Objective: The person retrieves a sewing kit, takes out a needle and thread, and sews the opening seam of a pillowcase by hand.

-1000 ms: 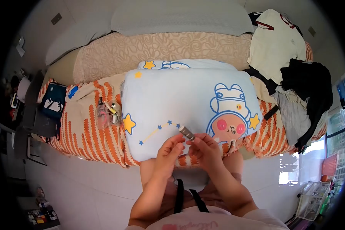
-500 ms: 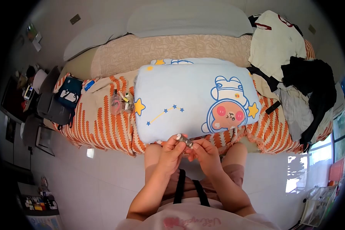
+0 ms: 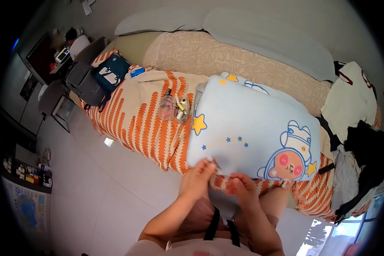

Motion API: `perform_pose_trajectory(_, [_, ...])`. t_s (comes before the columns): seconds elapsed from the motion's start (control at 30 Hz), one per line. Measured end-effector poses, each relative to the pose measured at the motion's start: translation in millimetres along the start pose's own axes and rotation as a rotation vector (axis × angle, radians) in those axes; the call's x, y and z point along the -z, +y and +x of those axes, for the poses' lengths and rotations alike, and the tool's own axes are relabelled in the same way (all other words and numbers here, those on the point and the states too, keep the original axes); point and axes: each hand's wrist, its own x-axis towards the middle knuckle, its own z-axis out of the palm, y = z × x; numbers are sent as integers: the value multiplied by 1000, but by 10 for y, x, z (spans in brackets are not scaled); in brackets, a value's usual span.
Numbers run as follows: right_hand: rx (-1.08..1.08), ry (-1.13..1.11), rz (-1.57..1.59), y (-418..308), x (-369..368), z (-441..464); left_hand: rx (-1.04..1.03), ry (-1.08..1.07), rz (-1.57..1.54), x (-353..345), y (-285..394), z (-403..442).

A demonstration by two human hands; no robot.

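Fingers of my left hand (image 3: 195,179) pinch a small tube (image 3: 214,162) by the pillow (image 3: 251,113), my curled right hand (image 3: 245,190) handling just beside, its grip unclear, and the next move calls for a steady left hold.

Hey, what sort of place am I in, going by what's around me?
Probably a home, perhaps its living room: there's a long sofa-like seat with cloth covers, a pale blue cartoon-print cushion or folded quilt on it, and loose clothes heaped at its right end.
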Motion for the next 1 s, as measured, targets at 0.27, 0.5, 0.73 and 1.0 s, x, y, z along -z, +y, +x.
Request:
perform_pose_trajectory(0.27, [44, 405, -389, -179, 733, 514, -380, 360, 315, 1266, 344, 2189])
perform_pose_trajectory(0.5, [163, 650, -873, 592, 2270, -133, 45, 356, 1523, 1271, 477, 2942])
perform_pose_trajectory(0.73, [-24, 705, -683, 419, 2120, -258, -174, 553, 1286, 1546, 275, 3668])
perform_pose_trajectory(1.0, [97, 638, -713, 457, 1865, -168, -173, 311, 78, 851, 909, 2725])
